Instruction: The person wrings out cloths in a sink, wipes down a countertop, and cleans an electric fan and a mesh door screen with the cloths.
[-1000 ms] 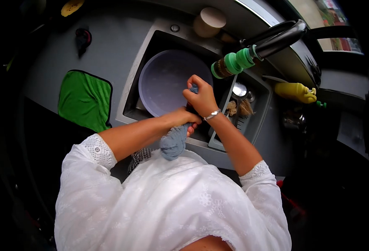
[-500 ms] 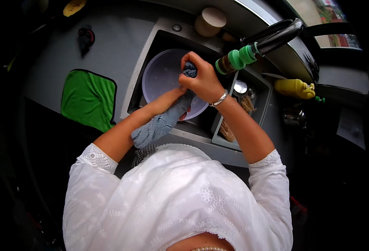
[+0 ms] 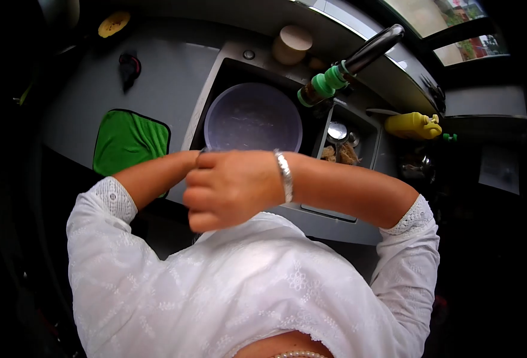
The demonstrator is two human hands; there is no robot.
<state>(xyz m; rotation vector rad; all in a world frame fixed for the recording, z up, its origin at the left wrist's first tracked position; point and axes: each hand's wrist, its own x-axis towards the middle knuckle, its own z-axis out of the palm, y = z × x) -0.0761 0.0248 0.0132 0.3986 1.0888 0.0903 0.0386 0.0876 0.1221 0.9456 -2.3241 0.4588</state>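
A green cloth point(image 3: 131, 140) is lying nearly flat on the counter point(image 3: 174, 89), left of the sink point(image 3: 199, 113), seemingly to be out of the splashes. The left hand point(image 3: 190, 160) is hiding almost wholly behind the right one, so I cannot tell how its fingers are set. The right hand point(image 3: 233, 185) is hanging back-up over it; its fingers are bending under, tips out of sight, and I cannot tell if they are gripping anything. The basin point(image 3: 227, 104) is sitting inside the sink just beyond both hands, probably so that drips are landing in there. The tap point(image 3: 377, 46) is reaching over the sink's right side, perhaps to serve both compartments. A tray point(image 3: 368, 134) is sitting right of the basin, apparently grouping metalware point(image 3: 337, 131) and brown scrubbers point(image 3: 348, 154). A yellow bottle point(image 3: 409, 126) is sitting farther right, likely within easy reach.
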